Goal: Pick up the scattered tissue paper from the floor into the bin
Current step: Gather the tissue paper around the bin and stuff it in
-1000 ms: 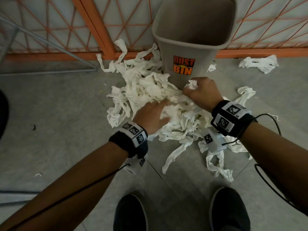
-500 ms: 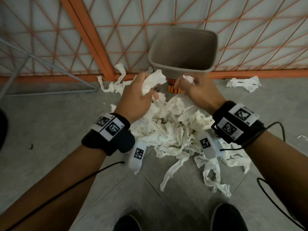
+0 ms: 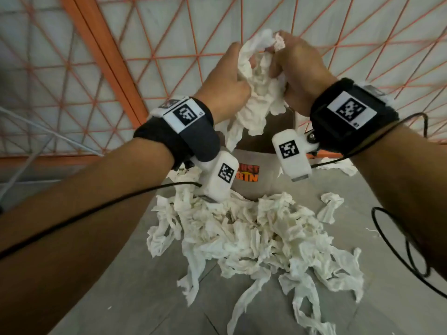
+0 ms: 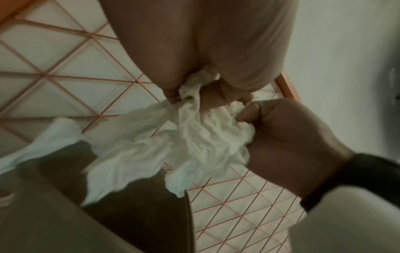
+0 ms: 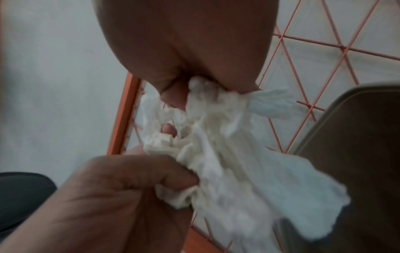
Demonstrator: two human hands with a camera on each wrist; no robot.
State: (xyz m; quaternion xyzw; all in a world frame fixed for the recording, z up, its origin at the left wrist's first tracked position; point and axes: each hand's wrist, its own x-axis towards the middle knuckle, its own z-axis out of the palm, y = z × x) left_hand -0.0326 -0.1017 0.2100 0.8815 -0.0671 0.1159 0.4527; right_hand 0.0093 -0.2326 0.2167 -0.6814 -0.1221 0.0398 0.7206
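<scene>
- While both hands are working up near the wall, a big heap of tissue (image 3: pixel 254 238) is lying on the grey floor (image 3: pixel 399 310) nearest the viewer, spreading in loose strips toward the near right.
- Just beyond the heap, the bin (image 3: pixel 266 180) is standing upright, its "DUST BIN" label partly showing between the two wrist cameras; one stray tissue piece (image 3: pixel 330 206) is lying on the floor to the right of it.
- Above the bin, the left hand (image 3: pixel 225 85) and the right hand (image 3: pixel 300 68) are both clutching one bunch of tissue (image 3: pixel 256 93), fingers curled tight into it from either side, with ragged ends dangling down toward the bin's mouth.
- Judging by the wrist views, the dangling ends (image 4: pixel 121 154) are hanging over the bin's rim (image 5: pixel 346 95) rather than all inside it, so on letting go some strips are likely to be catching on the edge or sliding down outside.
- Thin tissue is tearing easily, so bits could be clinging to the fingers and dropping back onto the heap.
- Furthest away, a pale wall panel (image 3: pixel 169 32) crossed by orange lattice bars is backing the bin, with a thicker orange post (image 3: pixel 96 44) slanting on the left.
</scene>
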